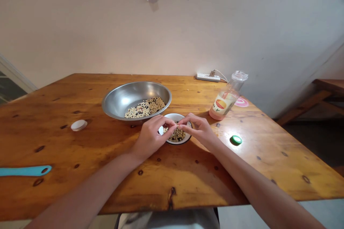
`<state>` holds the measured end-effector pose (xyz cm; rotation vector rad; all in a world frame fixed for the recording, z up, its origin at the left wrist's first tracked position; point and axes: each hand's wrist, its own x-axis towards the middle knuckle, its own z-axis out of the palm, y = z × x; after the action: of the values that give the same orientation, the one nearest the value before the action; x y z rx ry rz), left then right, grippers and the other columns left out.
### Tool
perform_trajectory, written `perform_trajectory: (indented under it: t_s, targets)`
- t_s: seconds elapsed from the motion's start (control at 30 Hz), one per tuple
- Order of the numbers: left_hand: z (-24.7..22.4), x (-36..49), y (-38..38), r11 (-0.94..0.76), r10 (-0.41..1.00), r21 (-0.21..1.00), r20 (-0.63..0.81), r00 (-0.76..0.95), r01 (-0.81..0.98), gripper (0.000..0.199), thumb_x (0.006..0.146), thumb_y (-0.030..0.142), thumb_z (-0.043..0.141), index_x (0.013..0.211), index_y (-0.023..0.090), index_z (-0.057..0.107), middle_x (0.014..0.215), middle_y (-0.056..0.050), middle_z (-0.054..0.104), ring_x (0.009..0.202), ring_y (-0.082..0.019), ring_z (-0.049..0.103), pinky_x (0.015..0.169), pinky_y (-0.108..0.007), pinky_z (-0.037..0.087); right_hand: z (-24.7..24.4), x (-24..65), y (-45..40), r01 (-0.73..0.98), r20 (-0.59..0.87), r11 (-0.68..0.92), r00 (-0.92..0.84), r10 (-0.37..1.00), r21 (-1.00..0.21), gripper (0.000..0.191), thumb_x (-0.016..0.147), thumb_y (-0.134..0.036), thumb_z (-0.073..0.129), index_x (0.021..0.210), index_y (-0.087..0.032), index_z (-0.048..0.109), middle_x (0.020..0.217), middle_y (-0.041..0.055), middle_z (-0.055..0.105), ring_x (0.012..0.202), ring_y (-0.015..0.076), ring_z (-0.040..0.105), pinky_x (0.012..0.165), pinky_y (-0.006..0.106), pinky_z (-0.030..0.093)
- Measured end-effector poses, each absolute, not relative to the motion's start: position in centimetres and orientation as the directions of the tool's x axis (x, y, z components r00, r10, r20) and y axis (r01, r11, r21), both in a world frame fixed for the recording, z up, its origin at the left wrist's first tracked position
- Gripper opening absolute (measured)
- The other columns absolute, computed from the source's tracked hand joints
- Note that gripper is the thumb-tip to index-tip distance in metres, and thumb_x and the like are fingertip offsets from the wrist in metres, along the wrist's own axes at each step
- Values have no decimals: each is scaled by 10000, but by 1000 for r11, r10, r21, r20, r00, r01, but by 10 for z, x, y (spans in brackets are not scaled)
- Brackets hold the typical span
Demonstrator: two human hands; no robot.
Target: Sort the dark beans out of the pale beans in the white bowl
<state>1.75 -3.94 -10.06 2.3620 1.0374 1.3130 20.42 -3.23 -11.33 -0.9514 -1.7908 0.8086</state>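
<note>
My left hand (150,137) and my right hand (197,131) hover over a small white bowl (176,116), their fingertips pinched together and meeting above it. Whatever lies between the fingertips is hidden. That bowl holds mixed pale and dark beans (176,135). Just behind my left hand stands a wide stainless steel bowl (126,98), with a similar mix of pale and dark beans (145,108) on its bottom. The hands partly cover the small bowl's rim.
On the wooden table (67,139) are a clear bottle with an orange label (224,102), a green cap (235,140), a white round lid (79,125) and a blue handle (24,171). A white power strip (208,77) lies at the wall.
</note>
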Motion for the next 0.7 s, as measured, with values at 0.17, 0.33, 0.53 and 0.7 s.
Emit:
perform_trajectory:
  t_s: [0.17,0.33,0.53,0.7]
  targets:
    - [-97,14,-41,-666,733,591,631,254,454,66,799,164,572,737,189,572,707,14,618,653,-113,566,637,-226,460,-117,206,-28,218,404,449,-221,888,-867,170,769,-369,662,795,-201,672,789,25,631,774,162,574,740,301,443]
    - [-94,11,-44,-664,726,622,670,157,416,59,782,145,564,732,176,555,707,10,599,637,-101,554,612,-211,469,-119,208,-26,172,354,393,-220,909,-903,191,755,-372,671,796,-187,653,807,27,645,793,160,582,750,295,449]
    - [-93,11,-43,-665,722,622,677,143,412,58,783,139,560,735,172,559,699,13,603,636,-96,565,619,-204,473,-114,207,-28,148,324,365,-245,914,-919,195,748,-364,675,817,-182,656,814,25,633,809,159,575,755,290,444]
    - [-96,11,-42,-689,687,540,700,196,483,56,784,150,570,735,175,561,696,17,602,631,-96,558,615,-204,461,-113,207,-30,140,377,427,-284,881,-893,172,762,-353,674,859,-210,671,861,20,632,845,158,572,772,287,429]
